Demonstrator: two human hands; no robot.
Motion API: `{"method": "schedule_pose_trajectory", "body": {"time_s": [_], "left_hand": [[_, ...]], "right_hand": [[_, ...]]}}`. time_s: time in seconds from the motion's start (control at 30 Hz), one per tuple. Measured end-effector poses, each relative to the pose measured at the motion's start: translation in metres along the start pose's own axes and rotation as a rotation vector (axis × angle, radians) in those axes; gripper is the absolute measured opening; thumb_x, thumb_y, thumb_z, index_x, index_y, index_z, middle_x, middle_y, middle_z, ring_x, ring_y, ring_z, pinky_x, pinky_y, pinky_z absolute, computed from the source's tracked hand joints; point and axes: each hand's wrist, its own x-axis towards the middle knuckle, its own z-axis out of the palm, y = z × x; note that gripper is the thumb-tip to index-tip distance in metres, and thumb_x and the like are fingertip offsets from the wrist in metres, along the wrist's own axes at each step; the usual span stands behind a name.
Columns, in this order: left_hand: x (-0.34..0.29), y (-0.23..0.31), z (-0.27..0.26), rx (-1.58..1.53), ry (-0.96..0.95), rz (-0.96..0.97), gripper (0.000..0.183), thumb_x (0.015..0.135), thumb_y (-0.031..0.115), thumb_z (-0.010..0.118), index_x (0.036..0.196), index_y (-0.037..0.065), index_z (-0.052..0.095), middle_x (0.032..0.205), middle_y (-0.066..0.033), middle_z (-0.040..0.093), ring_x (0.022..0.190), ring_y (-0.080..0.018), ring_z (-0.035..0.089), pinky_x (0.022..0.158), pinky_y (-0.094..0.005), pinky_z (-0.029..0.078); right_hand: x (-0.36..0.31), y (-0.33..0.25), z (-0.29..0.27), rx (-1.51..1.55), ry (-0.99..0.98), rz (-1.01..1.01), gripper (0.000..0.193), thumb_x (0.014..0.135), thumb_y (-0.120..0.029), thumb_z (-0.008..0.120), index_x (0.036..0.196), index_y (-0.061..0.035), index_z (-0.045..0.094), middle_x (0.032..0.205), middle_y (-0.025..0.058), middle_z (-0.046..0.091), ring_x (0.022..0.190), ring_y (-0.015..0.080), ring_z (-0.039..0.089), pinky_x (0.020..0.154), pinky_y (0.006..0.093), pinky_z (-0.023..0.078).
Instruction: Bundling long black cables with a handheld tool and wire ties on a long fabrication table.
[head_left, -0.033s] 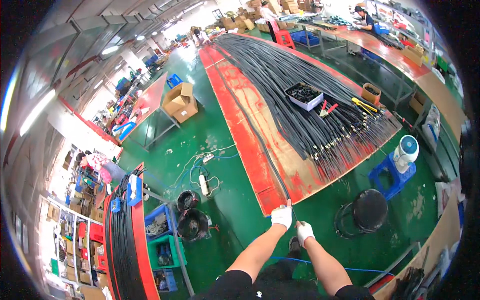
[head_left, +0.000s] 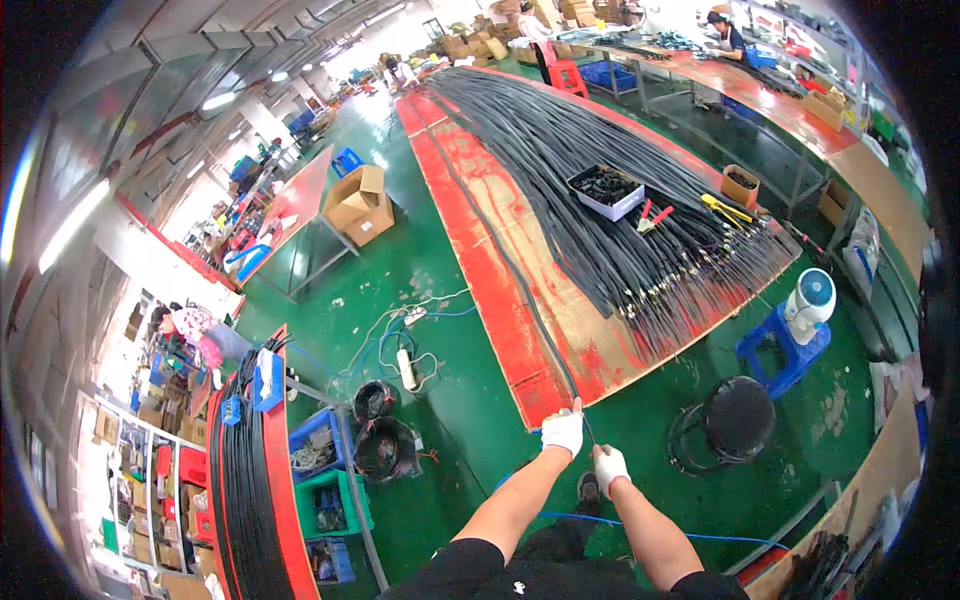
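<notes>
A single long black cable point(head_left: 545, 330) runs down the left side of the red-topped table point(head_left: 527, 392) to its near edge. Just at that corner my left hand point(head_left: 563, 431), in a white glove with bare fingertips, is closed around the cable. Slightly right and nearer, my right hand point(head_left: 609, 467), gloved the same way, grips the cable's end part below the table edge. The tip is hidden by the fingers. Beside the single cable lies a wide spread of black cables point(head_left: 590, 210), their thin stripped ends fanned toward the near right edge.
On the cables rest a white tray point(head_left: 627, 207) of small dark parts, red-handled pliers point(head_left: 655, 217) and a yellow-handled tool point(head_left: 727, 210). A black round stool point(head_left: 738, 417) and a blue stool point(head_left: 775, 355) bearing a fan stand right. Buckets point(head_left: 385, 449) and a power strip point(head_left: 406, 369) sit left.
</notes>
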Motion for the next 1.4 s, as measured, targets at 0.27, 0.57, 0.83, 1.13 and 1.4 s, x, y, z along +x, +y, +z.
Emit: {"method": "schedule_pose_trajectory", "body": {"time_s": [0.27,0.57,0.83,1.13,1.4], "left_hand": [[-0.035,0.03,0.009,-0.047,0.021,0.081,0.059,0.102,0.017,0.047,0.16,0.009,0.04,0.105,-0.0181,0.071,0.089,-0.0323,0.073,0.078,-0.0451,0.057],[-0.026,-0.005,0.003,-0.095,0.013,-0.08,0.062,0.098,0.02,0.054,0.159,0.009,0.042,0.108,-0.0192,0.07,0.096,-0.0346,0.072,0.082,-0.0471,0.057],[-0.006,-0.008,-0.005,-0.057,-0.017,-0.078,0.056,0.102,0.022,0.049,0.156,0.008,0.045,0.105,-0.0195,0.071,0.092,-0.0355,0.073,0.081,-0.0482,0.058],[0.016,-0.002,-0.019,-0.001,-0.048,-0.079,0.052,0.104,0.02,0.046,0.154,0.007,0.047,0.109,-0.0184,0.072,0.095,-0.0348,0.074,0.081,-0.0475,0.058],[-0.008,0.003,-0.023,-0.003,-0.052,-0.065,0.05,0.104,0.017,0.042,0.153,0.009,0.047,0.11,-0.0198,0.071,0.097,-0.0369,0.073,0.082,-0.049,0.058]], "right_hand": [[-0.024,0.018,-0.042,-0.077,-0.06,0.03,0.033,0.108,-0.033,0.054,0.102,-0.0044,0.07,0.079,0.0057,0.061,0.073,0.0166,0.057,0.06,0.035,0.047],[0.011,-0.033,0.009,0.158,-0.142,0.058,0.037,0.107,-0.037,0.058,0.112,-0.0023,0.069,0.084,0.005,0.064,0.071,0.0169,0.056,0.056,0.0366,0.046],[0.045,-0.034,0.03,0.189,-0.158,0.099,0.028,0.109,-0.032,0.053,0.113,-0.0062,0.064,0.069,0.0032,0.055,0.045,0.0163,0.044,0.041,0.0349,0.033],[0.037,-0.007,0.026,0.143,-0.067,-0.037,0.029,0.108,-0.031,0.054,0.109,-0.0051,0.067,0.074,0.0033,0.059,0.055,0.0144,0.049,0.047,0.0337,0.038],[0.013,0.012,0.014,0.004,-0.068,-0.013,0.036,0.108,-0.031,0.052,0.107,0.0009,0.07,0.112,0.0196,0.073,0.105,0.0291,0.066,0.094,0.0393,0.05]]}}
